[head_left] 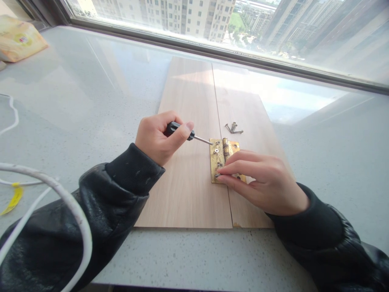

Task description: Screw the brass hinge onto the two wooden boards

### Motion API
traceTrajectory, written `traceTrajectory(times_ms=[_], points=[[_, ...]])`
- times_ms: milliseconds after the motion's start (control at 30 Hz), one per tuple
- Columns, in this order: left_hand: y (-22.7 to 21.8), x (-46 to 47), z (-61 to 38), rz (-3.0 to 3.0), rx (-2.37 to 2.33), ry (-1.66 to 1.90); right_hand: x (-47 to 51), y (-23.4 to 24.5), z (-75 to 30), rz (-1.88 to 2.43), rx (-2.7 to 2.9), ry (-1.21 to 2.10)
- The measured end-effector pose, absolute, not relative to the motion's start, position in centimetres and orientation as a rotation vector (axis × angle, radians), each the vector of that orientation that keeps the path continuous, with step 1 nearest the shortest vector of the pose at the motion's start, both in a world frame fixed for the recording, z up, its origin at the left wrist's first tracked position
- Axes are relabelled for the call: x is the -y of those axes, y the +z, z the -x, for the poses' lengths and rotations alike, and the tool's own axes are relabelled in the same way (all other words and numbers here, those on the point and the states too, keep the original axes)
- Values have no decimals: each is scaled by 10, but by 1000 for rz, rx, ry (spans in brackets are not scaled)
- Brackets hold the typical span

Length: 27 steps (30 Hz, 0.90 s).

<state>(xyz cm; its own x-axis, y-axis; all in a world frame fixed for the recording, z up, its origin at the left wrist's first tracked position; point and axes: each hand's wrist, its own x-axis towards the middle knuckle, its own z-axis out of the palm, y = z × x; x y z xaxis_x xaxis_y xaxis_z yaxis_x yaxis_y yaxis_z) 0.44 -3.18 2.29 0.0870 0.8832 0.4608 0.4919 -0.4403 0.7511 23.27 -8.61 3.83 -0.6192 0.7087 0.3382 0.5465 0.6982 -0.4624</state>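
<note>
A brass hinge (214, 160) with a worn surface lies across the seam between two pale wooden boards (188, 182). My left hand (158, 136) is closed around the black handle of a screwdriver (202, 140), whose tip is at the upper left corner of the hinge. A screw head (216, 151) shows in the hinge's left leaf. My right hand (261, 176) covers much of the right leaf, its thumb and forefinger pinching a screw (217, 175) at the lower hole of the left leaf. Several loose screws (234, 128) lie on the right board above the hinge.
The boards rest on a speckled pale countertop (194, 259) beside a window frame (194, 46). A white cable (77, 213) loops in front of my left sleeve, near a yellow tag (13, 198). A yellow-orange packet (21, 39) stands at the far left.
</note>
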Motion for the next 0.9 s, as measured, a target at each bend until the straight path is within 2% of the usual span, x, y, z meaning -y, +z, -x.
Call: traceTrajectory(times_ms=[200, 900], points=[[23, 32, -4, -1973, -1356, 1298, 87, 36, -233, 980, 2404, 316], [24, 32, -4, -1977, -1364, 1279, 81, 35, -233, 895, 2422, 409]])
